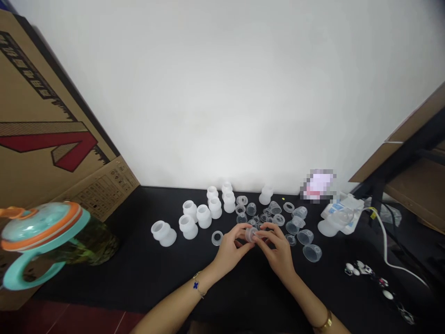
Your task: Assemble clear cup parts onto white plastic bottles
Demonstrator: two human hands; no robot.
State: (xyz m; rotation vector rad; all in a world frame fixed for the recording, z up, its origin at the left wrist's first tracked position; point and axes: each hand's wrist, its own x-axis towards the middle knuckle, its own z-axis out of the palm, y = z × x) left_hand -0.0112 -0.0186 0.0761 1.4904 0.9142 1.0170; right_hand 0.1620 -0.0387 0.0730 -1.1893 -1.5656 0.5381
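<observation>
My left hand and my right hand meet above the front middle of the black table. Between their fingertips they grip a small translucent bottle collar; whether a nipple sits inside it I cannot tell. A loose ring collar lies just left of my left hand. Behind my hands are several clear nipples and collars, partly hidden by my fingers. Clear dome caps lie to the right of my right hand. Several white bottles without tops stand to the left, and the nearest one looks tilted.
A single white bottle stands by the wall. At right are an assembled bottle, a white cable and a beaded strap. A large teal-lidded jug and a cardboard box stand at left.
</observation>
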